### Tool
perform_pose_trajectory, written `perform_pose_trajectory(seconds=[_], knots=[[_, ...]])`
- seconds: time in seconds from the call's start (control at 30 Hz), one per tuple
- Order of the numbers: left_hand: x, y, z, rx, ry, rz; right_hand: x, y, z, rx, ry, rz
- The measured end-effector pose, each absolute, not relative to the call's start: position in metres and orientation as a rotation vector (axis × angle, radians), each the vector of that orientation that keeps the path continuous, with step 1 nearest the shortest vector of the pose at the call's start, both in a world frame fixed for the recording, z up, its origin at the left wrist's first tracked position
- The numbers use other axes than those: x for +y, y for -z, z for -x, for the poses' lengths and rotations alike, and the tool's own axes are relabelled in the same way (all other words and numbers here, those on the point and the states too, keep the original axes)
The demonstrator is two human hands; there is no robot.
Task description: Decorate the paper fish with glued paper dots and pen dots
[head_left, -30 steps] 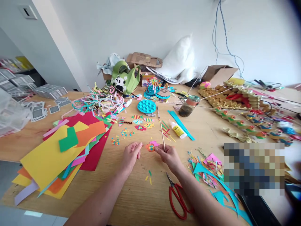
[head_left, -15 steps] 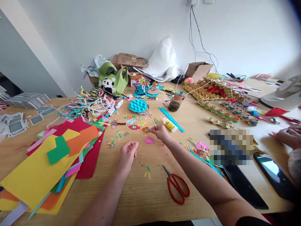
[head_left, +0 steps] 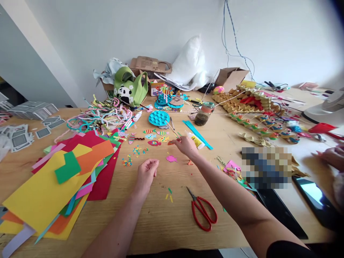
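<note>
Right hand (head_left: 186,146) closed around thin wooden stick (head_left: 172,128), long axis slanting away and left, far end by blue dimpled disc (head_left: 159,118). Its fingertips touch orange paper fish (head_left: 170,143), right of red paper fish (head_left: 154,143); mostly hidden, can't tell heading. Left hand (head_left: 147,174) curled closed, nothing visible in it. Pink paper fish (head_left: 171,158) flat on table between hands, long axis roughly sideways. Red-handled scissors (head_left: 202,209) nearer, tips pointing away, slightly left.
</note>
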State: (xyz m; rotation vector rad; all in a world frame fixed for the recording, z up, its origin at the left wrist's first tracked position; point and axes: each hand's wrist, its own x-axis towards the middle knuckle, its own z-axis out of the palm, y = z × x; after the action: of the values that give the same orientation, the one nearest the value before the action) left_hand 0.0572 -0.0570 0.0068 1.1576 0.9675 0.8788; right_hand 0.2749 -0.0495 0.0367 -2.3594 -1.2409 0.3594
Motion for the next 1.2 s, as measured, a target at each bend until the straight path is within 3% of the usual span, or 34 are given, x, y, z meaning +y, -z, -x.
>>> perform_pose_trajectory(seconds=[0.27,0.7,1.2], knots=[[-0.059,-0.004,-0.059,0.963,-0.840,-1.170,-0.086,-0.104,-0.310,-1.125,-0.196,2.141],[-0.063,-0.004,-0.060,0.893,-0.849,-1.224,-0.135,-0.134,-0.306,-1.014,-0.420,1.985],[-0.110,-0.031,-0.074,0.471,-0.521,-1.024,-0.167,-0.067,-0.189,-1.092,-0.794,1.770]])
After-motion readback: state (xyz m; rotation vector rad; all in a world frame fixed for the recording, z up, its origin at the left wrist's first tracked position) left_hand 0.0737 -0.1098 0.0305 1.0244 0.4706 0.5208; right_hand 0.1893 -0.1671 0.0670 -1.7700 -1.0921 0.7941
